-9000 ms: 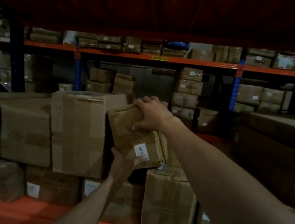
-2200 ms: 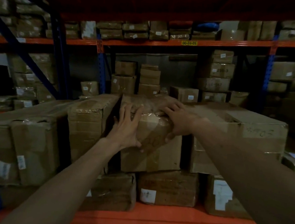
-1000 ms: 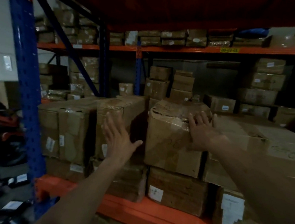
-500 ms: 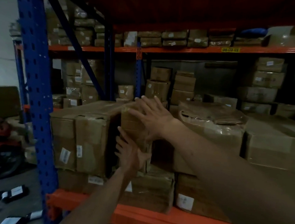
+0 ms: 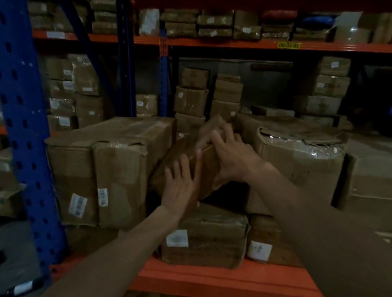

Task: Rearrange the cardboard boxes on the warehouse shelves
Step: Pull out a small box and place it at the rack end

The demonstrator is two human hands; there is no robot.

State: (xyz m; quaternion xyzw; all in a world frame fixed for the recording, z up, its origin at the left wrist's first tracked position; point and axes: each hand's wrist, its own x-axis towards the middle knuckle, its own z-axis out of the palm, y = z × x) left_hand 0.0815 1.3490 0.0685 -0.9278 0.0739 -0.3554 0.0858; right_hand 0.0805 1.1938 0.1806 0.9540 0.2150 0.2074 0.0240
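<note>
Two hands on one small box (image 5: pixel 190 158): your left hand (image 5: pixel 180 189) is flat on its near face, fingers spread and pointing to 12 o'clock, palm pressing, nothing wrapped. Your right hand (image 5: pixel 228 158) is draped over the box's upper right edge, fingers curled over the top toward 10 o'clock, so that grip is closed on the small box. The box sits tilted, its top leaning toward 1 o'clock, wedged in the gap between the long box (image 5: pixel 105 167) at 9 o'clock and the torn-top box (image 5: pixel 298 160) at 3 o'clock. Its lower end is over the labelled box (image 5: pixel 204 237) at 6 o'clock; can't tell whether it actually rests on it, your left wrist covers the contact. Dark gap under its right side. The torn-top box shows crumpled plastic film at its front lip. Another labelled carton (image 5: pixel 267 242) is just right of the one at 6 o'clock, both on the orange shelf (image 5: pixel 223 283). The blue upright (image 5: pixel 17 103) runs along the left of the view at 9 o'clock. More stacked cartons (image 5: pixel 191 94) fill the far rack at 12 o'clock, with a yellow tag (image 5: pixel 288 45) on the upper orange beam. Light is low, label text unreadable.
</note>
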